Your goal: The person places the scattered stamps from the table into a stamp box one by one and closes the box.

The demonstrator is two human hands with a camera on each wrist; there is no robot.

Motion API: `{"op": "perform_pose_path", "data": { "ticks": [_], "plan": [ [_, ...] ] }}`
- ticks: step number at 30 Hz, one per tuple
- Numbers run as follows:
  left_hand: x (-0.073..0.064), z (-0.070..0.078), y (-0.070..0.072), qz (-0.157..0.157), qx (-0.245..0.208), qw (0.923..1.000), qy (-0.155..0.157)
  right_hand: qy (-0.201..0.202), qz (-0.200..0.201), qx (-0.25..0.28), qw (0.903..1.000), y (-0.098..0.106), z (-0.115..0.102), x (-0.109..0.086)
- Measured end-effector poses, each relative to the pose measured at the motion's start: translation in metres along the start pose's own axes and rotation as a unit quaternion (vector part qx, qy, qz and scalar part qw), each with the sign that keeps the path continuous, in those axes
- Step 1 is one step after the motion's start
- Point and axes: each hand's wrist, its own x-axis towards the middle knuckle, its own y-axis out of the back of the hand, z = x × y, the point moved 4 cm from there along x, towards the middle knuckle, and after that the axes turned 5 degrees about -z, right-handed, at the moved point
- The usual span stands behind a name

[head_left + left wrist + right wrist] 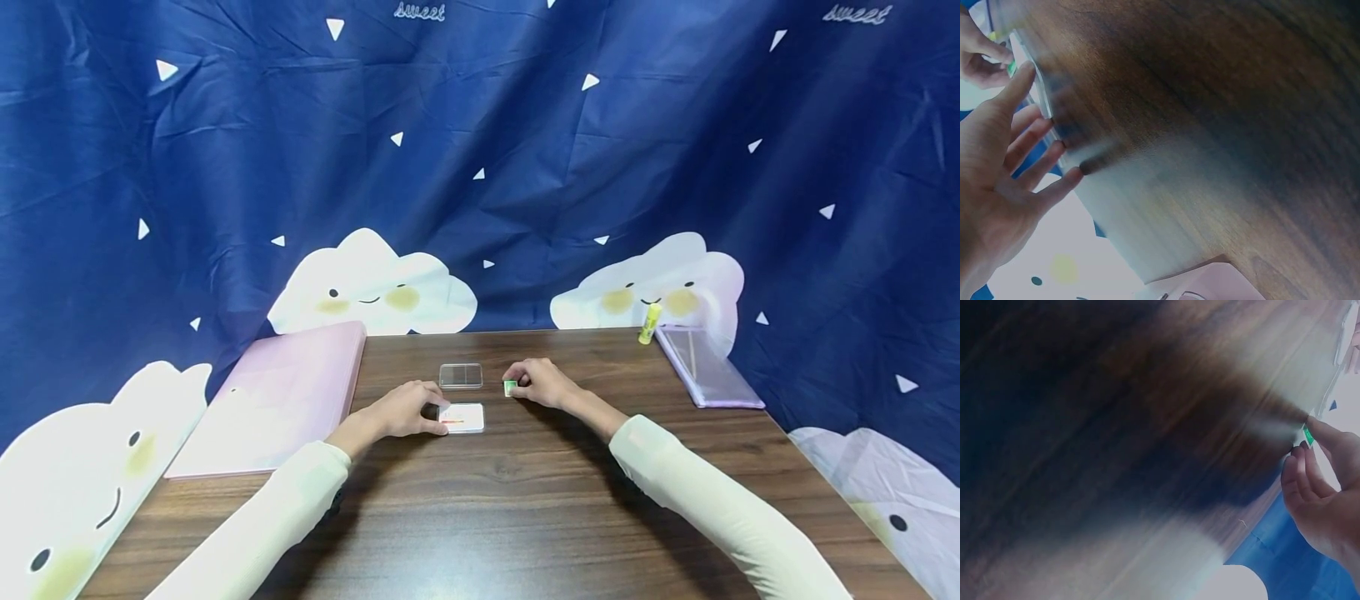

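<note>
"What do our hands hold?"
"Our right hand [543,383] pinches a green-and-white piece [511,388]; our left hand [405,408], fingers spread, touches the flat case [470,418] to its right."
"And the containers?"
"We see white with an orange-red streak in the case; the clear tray [461,377] just beyond shows the table [495,508] through it."
"Anything hidden?"
"Our right fingers cover part of the piece; we can't read its marks."
</note>
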Motion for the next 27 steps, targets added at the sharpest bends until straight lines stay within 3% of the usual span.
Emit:
{"op": "perform_pose_path", "data": {
  "ticks": [7, 27],
  "plan": [
    [-0.001, 0.0, -0.001, 0.003, 0.002, 1.0, -0.001, 0.019, 0.004, 0.0, 0.9998, -0.002, -0.005, 0.0],
    [-0.002, 0.001, 0.001, 0.005, 0.004, 1.0, 0.0, 0.004, -0.002, 0.049, 0.9988, 0.004, -0.017, -0.004]
  ]
}}
